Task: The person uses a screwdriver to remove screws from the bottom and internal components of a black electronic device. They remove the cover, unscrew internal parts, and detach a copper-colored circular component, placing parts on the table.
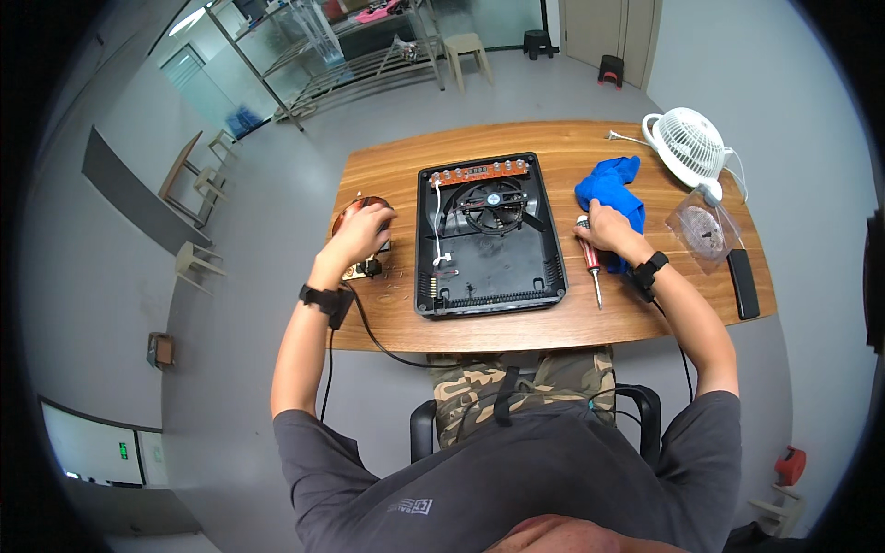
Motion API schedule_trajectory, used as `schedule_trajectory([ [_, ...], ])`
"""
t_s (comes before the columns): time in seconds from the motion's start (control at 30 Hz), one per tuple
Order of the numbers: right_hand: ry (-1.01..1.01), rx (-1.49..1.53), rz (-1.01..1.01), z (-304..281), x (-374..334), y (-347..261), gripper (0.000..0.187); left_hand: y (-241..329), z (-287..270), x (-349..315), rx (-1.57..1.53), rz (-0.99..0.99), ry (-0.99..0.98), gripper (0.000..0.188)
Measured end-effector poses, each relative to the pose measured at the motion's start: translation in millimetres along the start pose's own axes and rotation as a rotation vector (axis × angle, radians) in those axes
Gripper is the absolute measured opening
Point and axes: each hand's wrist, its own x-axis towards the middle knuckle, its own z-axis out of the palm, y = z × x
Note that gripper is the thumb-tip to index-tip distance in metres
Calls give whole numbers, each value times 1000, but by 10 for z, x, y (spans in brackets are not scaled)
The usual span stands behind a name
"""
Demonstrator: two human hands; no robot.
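The opened black housing of an induction cooker point(489, 240) lies in the middle of the wooden table, its fan point(493, 205) and orange button board point(477, 172) exposed. To its left, my left hand point(361, 232) is closed, fingers bent down over a copper coil point(347, 214) and a circuit board point(361, 269); what the fingertips hold is hidden. On the other side, my right hand point(612, 230) grips the red handle of a screwdriver point(590, 255), whose blade points toward me. A blue cloth point(612, 186) lies bunched just beyond that hand.
A white fan point(690, 146) stands at the table's far right corner. Nearer are a clear plastic bag point(704, 232) and a black oblong item point(742, 284). A black cable point(369, 332) runs over the front left edge. Small loose bits lie beside the board.
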Motion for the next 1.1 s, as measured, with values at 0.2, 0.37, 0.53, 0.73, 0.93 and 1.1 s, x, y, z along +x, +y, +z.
schedule_trajectory([
  [0.2, -118, 37, 95, -79, -9, -154, 55, 626, 143, 725, -76, 182, -26, 35],
  [0.37, -89, 150, -3, 118, 104, 34, 54, 869, 402, 1252, -58, 192, -57, 37],
  [0.53, -46, 199, 11, 64, 221, 276, 46, 955, 470, 1464, -66, 125, -139, 40],
  [0.73, 215, 355, -45, -1088, 317, 33, 43, 894, 611, 1547, -96, 65, -157, 36],
  [0.93, 348, 607, -316, -1751, 449, -759, 30, 842, 759, 1674, -132, 65, -126, 26],
  [1.1, 519, 323, -491, -1423, 683, -1155, 32, 872, 789, 1732, -83, 48, -115, 22],
])
